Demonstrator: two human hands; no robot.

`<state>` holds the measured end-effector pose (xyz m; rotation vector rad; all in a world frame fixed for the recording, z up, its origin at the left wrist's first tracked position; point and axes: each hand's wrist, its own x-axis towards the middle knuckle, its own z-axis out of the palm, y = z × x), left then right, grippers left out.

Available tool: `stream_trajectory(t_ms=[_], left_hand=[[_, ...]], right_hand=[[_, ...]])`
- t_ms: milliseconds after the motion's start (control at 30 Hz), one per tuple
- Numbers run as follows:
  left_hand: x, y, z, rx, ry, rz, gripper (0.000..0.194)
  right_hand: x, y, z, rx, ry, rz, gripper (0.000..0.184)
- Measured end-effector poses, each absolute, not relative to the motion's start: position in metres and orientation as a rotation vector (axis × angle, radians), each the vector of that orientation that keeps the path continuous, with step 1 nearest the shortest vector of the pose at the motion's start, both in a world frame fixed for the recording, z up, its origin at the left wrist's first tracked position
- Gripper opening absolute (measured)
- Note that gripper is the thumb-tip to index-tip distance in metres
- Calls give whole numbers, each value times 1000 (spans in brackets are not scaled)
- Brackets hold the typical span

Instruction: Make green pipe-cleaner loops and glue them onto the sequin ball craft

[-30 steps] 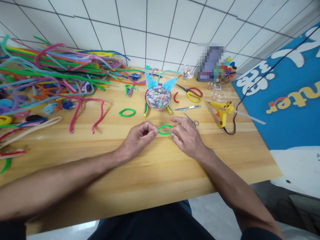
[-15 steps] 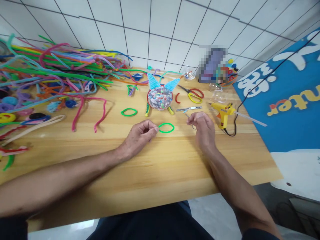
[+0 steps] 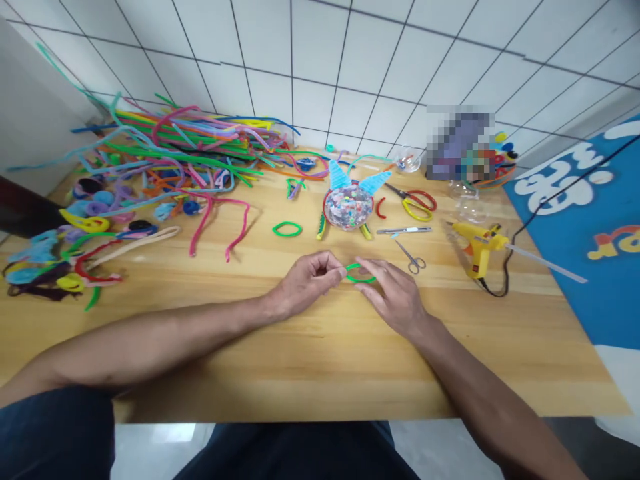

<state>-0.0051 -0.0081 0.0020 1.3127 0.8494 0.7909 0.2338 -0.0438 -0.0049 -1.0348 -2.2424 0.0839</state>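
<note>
My left hand (image 3: 313,283) is closed, thumb and forefinger pinching the left tip of a green pipe-cleaner loop (image 3: 361,281). Around the loop's right part, my right hand (image 3: 395,293) has its thumb and fingers apart; whether they touch it I cannot tell. Small scissors (image 3: 411,257) lie beyond the right hand. A second green loop (image 3: 287,230) rests on the table further left. Behind both hands stands a clear round figure (image 3: 349,207) filled with colourful bits, with blue pointed ears (image 3: 340,176) and green-yellow legs (image 3: 321,227).
Pipe cleaners (image 3: 185,140) are heaped at the back left. Pink bent ones (image 3: 245,230) lie nearer. On the right are a utility knife (image 3: 405,231), larger scissors (image 3: 419,205), a yellow glue gun (image 3: 479,248) with its cord, and clear plastic domes (image 3: 471,209). A tiled wall (image 3: 320,53) bounds the back.
My right hand has let go of the small scissors, now on the table, and moved left to the green loop. My left hand still pinches the loop. The view has shifted left.
</note>
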Motion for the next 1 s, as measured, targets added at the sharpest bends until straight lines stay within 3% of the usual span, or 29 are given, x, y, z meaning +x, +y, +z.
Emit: stream_trajectory(t_ms=[267,433,667,833,1000], left_hand=[[-7,-8,3,1292,848,804,31],[-7,-8,2,1290,870,826,35],[-10,-11,-1,1318,963,903,32],[-11,-11,-2,1335,994,894,32],[-12,-11,-2,1343,1027,865,32]], right_hand=[[235,-44,-5,-1076,-2224,55,77],[240,-44,-6,-1142,-2225,102,54],[233,-49,0,-1324,-1796,561,25],[227,-45,-6,-1333,-1382,926,25],[223,-46,-2,-1351,-1418,1080,33]])
